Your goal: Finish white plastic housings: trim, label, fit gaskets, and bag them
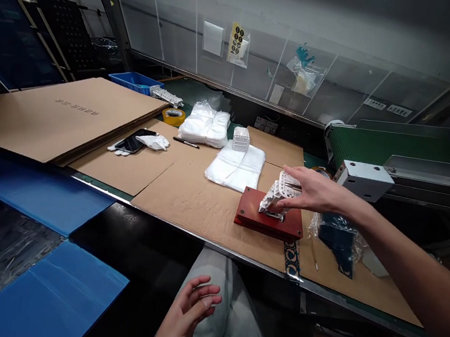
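Observation:
My right hand (309,189) grips a white moulded plastic part (275,198) from its right side. The part leans at a tilt on a red block (250,208) with dark screws at its corners; whether it sits in a recess there I cannot tell. Over my lap, below the table edge, my left hand (193,303) is held with loosely curled fingers apart and nothing in it. Behind the red block lies a stack of white foam bags (229,169), with another white plastic part (241,139) standing on its back edge.
Cardboard sheets (66,107) are stacked at the left. Near them lie a phone (135,142), white gloves (155,141), a pen (186,143) and yellow tape (173,116). A second bag stack (205,124) sits behind. A green conveyor (420,148) borders the right; a cotton swab (316,259) lies below it.

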`<state>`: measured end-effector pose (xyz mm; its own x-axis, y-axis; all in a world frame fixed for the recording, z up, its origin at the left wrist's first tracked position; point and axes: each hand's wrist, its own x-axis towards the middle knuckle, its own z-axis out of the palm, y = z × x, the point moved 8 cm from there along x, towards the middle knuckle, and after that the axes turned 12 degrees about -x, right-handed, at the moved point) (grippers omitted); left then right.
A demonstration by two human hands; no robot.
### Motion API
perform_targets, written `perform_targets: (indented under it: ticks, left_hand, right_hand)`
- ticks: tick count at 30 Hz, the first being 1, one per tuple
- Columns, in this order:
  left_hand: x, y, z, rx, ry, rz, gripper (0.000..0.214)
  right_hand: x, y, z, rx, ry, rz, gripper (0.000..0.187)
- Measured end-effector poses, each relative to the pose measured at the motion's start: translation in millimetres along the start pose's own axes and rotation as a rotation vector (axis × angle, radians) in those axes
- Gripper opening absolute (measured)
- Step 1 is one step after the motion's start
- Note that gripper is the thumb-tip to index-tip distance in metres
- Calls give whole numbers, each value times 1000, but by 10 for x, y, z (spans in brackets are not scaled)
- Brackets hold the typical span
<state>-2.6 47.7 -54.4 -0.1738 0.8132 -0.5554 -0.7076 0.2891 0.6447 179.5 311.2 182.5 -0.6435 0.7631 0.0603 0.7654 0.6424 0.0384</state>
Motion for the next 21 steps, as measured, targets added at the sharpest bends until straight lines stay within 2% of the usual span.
perform_targets:
  ticks: [3,7,9,12,15,17,19,21]
  left_hand:
    - [-10,-19,-38,21,5,-2,51]
    - [22,-26,3,-2,27,-32,47]
    - [46,2,160,-37,-9,-32,44]
    - [58,34,560,-88,-135,-22,38]
    - [66,24,1010,-194,-240,3,36]
    - [121,50,1249,-352,-248,47,46]
    - [216,158,1400,-585,-251,123,63]
    - [328,316,1350,-763,-173,222,71]
  right_hand:
    - [39,-55,12,2,-100,-66,60]
    - [69,-70,103,-39,-144,-73,60]
    - [88,-78,130,-39,-164,-63,57]
    - [92,-39,19,66,-167,-23,62]
    - [-6,42,-309,317,-25,77,84]
    - [-150,89,-460,525,66,189,90]
    - [-290,69,-379,700,19,292,80]
    - [-340,-5,-114,764,-109,343,65]
